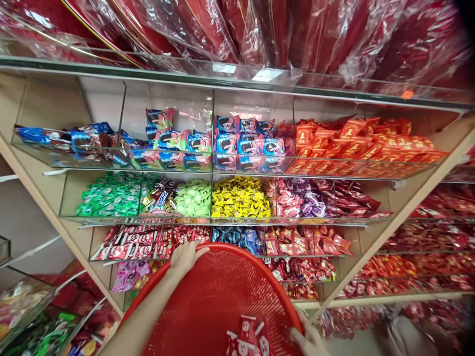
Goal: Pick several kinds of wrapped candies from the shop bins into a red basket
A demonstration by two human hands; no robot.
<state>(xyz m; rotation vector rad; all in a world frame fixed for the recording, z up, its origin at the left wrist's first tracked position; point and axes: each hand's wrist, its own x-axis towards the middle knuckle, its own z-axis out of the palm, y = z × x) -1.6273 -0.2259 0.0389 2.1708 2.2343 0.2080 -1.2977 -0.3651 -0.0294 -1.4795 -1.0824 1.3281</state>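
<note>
A big round red plastic basket (208, 306) with mesh walls is tilted toward me at the bottom of the head view. My left hand (185, 257) grips its far rim, the fingers hooked over the edge and hidden behind it. At the right side of the rim is my right hand (308, 338), slightly blurred, with its thumb inside the basket and the other fingers outside. Several small red candy packets (247, 336) with white print lie in the basket. Similar red-and-white packets (137, 242) fill a shelf bin just beyond my left hand.
Glass-fronted shelves hold blue and pink cookie packs (248, 143), orange-red packets (356, 138), green candies (115, 195), yellow candies (241, 198) and purple ones (311, 198). Plastic-wrapped red goods (260, 29) sit above a glass edge (237, 81). More candy bins (415, 237) stand at right.
</note>
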